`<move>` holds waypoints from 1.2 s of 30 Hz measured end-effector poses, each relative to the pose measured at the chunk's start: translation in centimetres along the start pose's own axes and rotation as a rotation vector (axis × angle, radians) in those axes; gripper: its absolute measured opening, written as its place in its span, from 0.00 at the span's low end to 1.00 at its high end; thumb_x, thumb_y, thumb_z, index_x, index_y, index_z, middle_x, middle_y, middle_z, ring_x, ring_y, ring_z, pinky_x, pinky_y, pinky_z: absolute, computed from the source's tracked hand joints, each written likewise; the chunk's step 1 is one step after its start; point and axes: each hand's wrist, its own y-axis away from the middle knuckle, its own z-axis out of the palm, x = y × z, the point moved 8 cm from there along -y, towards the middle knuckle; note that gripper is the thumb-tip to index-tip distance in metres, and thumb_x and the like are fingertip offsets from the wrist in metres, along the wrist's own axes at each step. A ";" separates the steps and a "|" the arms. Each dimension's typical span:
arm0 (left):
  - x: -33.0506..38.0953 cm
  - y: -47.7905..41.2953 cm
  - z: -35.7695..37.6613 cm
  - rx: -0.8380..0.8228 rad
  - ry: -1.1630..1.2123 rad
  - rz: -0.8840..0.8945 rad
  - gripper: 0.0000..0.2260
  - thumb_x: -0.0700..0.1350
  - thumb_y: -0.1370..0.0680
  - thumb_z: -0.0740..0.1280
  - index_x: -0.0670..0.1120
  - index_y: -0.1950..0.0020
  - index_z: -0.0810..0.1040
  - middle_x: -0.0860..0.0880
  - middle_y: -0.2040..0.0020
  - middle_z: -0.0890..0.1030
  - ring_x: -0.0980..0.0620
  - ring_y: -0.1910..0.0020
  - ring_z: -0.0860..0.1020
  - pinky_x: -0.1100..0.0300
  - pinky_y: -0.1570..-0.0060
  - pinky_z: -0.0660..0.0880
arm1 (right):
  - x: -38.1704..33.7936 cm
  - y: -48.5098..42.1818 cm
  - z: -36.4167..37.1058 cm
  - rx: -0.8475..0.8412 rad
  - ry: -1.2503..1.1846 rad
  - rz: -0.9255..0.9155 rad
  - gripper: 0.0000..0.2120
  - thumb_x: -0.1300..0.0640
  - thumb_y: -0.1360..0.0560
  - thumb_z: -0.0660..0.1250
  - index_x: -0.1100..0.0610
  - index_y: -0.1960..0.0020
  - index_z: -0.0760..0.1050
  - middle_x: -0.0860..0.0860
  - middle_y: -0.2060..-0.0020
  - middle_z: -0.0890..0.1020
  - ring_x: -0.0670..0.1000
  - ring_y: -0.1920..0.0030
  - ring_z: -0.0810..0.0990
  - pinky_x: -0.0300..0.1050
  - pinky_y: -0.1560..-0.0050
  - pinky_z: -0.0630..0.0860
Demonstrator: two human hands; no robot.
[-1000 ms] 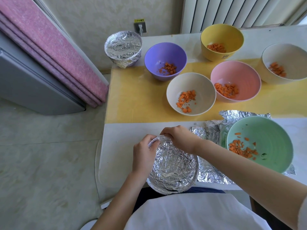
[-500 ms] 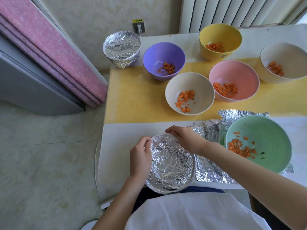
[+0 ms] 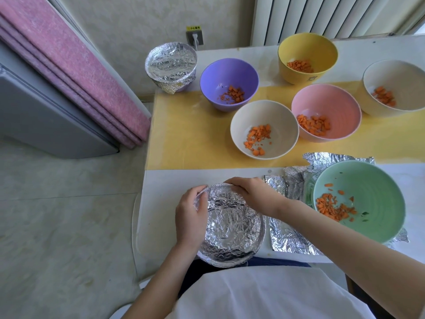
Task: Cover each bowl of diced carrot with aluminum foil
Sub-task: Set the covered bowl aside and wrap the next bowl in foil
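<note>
The foiled bowl (image 3: 232,229) sits at the surface's (image 3: 165,203) near edge; the left grip (image 3: 190,217) curls round its left rim, the right grip (image 3: 253,194) curls over the far rim; just right, a green bowl (image 3: 381,187) stands uncovered on loose foil (image 3: 289,238).

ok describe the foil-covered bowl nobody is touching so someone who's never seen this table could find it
Go to the far left corner of the table, by the wall socket. The foil-covered bowl stands there, just left of the purple bowl. It alone among the far bowls wears crinkled foil; the near foiled bowl is gripped by the left hand and right hand.
</note>
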 end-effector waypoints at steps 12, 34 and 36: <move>1.3 -0.4 0.2 -0.017 -0.100 0.138 0.08 0.35 0.23 0.65 0.42 0.47 0.81 0.50 0.58 0.73 0.49 0.56 0.75 0.68 0.56 0.67 | -1.9 -0.2 -0.9 0.030 0.028 -0.049 0.14 0.60 0.22 0.63 0.55 0.36 0.76 0.50 0.42 0.81 0.52 0.41 0.78 0.47 0.41 0.72; 2.7 -0.1 0.3 0.012 -0.037 0.157 0.04 0.36 0.28 0.71 0.44 0.57 0.79 0.57 0.61 0.75 0.51 0.58 0.76 0.65 0.56 0.71 | -1.1 -1.3 0.2 -0.028 0.150 -0.106 0.18 0.67 0.24 0.60 0.54 0.39 0.77 0.52 0.49 0.83 0.53 0.49 0.80 0.50 0.49 0.75; 2.8 -0.2 0.4 0.002 -0.034 0.166 0.04 0.36 0.27 0.71 0.44 0.57 0.79 0.57 0.61 0.75 0.51 0.57 0.76 0.62 0.56 0.72 | -1.5 -1.0 0.0 -0.032 0.126 -0.119 0.17 0.66 0.23 0.60 0.53 0.38 0.77 0.51 0.47 0.83 0.53 0.47 0.80 0.51 0.48 0.75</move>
